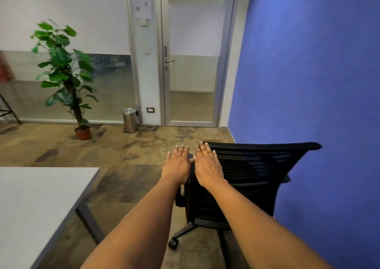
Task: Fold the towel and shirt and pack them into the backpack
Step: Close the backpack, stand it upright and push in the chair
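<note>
Both my arms are stretched out straight in front of me. My left hand [176, 164] and my right hand [207, 164] hover side by side, palms down, fingers straight and together, holding nothing. A gold ring sits on one finger of the right hand. No towel, shirt or backpack is in view.
A black mesh office chair [253, 178] on castors stands just below and right of my hands, against a blue wall [308, 73]. A white table [37, 207] fills the lower left. Farther off are a potted plant [67, 79], a steel pedal bin [130, 120] and a glass door [192, 63].
</note>
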Motion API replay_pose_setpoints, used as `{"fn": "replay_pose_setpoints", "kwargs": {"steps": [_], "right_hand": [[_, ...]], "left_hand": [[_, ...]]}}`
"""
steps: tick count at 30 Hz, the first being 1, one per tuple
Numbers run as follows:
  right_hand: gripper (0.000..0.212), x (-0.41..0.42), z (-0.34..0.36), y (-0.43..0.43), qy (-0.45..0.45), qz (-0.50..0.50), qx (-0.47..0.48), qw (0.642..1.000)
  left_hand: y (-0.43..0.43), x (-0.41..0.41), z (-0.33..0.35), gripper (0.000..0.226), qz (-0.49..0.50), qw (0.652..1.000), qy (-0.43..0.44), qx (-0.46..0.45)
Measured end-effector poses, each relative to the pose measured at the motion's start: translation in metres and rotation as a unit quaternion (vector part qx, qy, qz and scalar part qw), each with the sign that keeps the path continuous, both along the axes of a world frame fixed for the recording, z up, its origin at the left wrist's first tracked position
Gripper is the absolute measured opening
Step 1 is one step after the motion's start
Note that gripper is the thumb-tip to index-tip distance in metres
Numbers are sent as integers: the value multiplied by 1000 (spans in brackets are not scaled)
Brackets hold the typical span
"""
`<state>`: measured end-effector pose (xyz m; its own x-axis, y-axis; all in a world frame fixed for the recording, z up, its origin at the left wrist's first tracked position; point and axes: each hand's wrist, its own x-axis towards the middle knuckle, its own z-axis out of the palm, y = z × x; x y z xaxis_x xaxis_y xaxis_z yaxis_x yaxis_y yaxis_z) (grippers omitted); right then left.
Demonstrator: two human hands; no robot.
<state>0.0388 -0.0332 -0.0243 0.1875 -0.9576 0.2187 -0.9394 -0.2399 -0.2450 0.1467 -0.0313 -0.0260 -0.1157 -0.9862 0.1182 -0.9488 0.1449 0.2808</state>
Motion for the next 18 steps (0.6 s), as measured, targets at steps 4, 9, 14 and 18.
{"fn": "replay_pose_setpoints", "kwargs": {"steps": [4, 9, 14, 18], "right_hand": [[48, -61, 11, 0, 5, -37, -25, 999], [48, -123, 17, -1, 14, -91, -10, 996], [48, -162, 19, -10, 12, -128, 6, 992], [49, -193, 20, -22, 9, -149, 25, 988]], "left_hand": [[-7, -53, 13, 53, -37, 999, 10, -22], [-18, -98, 22, 54, -82, 996, -9, -20], [-36, -120, 21, 55, -116, 992, -44, -12], [-52, -130, 15, 58, -129, 990, -65, -2]]}}
